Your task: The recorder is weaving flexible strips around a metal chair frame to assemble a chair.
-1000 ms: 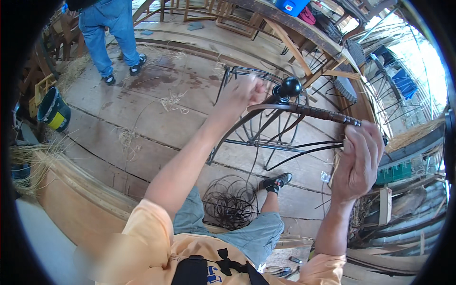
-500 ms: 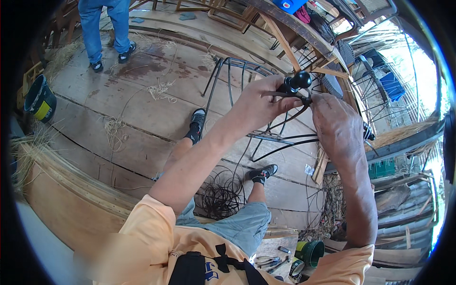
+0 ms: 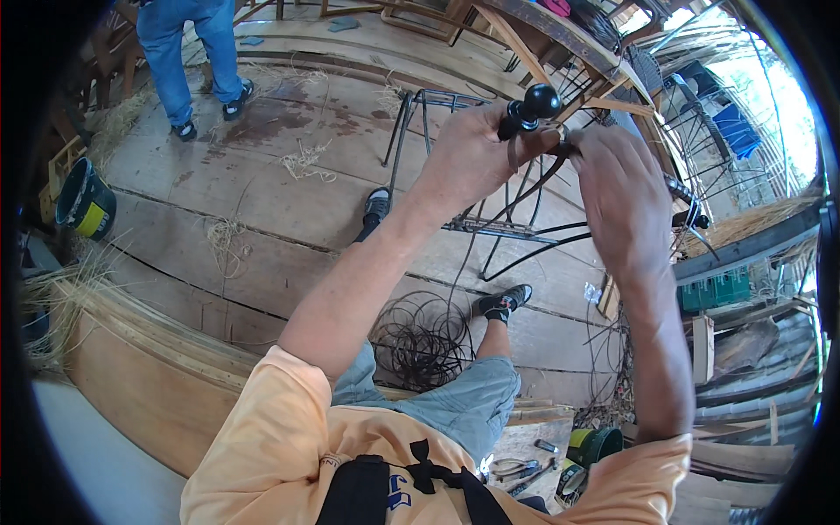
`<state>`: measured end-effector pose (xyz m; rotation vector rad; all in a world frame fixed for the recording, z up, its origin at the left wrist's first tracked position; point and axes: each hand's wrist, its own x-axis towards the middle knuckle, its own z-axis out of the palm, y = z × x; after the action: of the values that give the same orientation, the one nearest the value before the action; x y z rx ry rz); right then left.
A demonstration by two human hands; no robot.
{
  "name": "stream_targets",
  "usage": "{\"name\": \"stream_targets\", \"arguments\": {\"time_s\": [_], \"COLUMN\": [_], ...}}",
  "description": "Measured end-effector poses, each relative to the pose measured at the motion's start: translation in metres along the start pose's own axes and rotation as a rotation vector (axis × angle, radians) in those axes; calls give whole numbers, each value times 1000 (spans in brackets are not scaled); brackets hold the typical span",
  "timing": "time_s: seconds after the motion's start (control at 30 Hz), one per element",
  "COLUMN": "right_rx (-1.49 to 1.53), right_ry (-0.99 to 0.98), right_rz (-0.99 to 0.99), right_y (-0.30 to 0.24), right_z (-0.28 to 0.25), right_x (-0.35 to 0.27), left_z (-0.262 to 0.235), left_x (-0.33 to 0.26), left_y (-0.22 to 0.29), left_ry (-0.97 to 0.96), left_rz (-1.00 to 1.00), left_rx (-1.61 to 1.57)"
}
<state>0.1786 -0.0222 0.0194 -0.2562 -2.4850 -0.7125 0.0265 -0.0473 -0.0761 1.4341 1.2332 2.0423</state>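
A black metal frame (image 3: 535,251) of curved rods stands before me, with a shiny black ball-shaped knob (image 3: 542,101) near its top. My left hand (image 3: 472,156) is closed beside the knob, thumb and fingers pinching a dark thin strip (image 3: 547,178). My right hand (image 3: 619,188) is slightly blurred, its fingers bent together at the strip just right of the left fingertips. The fingers partly hide where the strip meets the frame. From there the strip trails down toward a tangled coil of dark strip (image 3: 424,346) between my feet.
Wooden planks (image 3: 280,210) make up the floor. A person in jeans (image 3: 188,52) stands far left. Dark buckets stand at left (image 3: 86,199) and lower right (image 3: 595,444). Pliers (image 3: 514,468) and other tools lie by my right side. A wooden table (image 3: 569,35) stands at the far right.
The knob appears higher and slightly left. My left hand has shifted a little upward, and my right fingers have turned over the strip. The whole view has shifted slightly.
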Motion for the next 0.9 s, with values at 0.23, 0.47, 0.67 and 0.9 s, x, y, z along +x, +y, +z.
{"name": "stream_targets", "arguments": {"time_s": [0.23,0.47,0.67,0.9], "right_rx": [814,1627,1626,1760], "right_ry": [431,547,332,400], "right_rz": [850,643,735,815], "right_y": [-17,27,20,16], "right_z": [61,108,109,120], "right_x": [-79,7,6,37], "left_z": [19,40,38,38], "left_x": [-26,-33,-27,-20], "left_y": [5,3,-7,-22], "left_ry": [120,375,380,388], "left_rz": [180,352,373,395], "left_rx": [178,510,453,324]}}
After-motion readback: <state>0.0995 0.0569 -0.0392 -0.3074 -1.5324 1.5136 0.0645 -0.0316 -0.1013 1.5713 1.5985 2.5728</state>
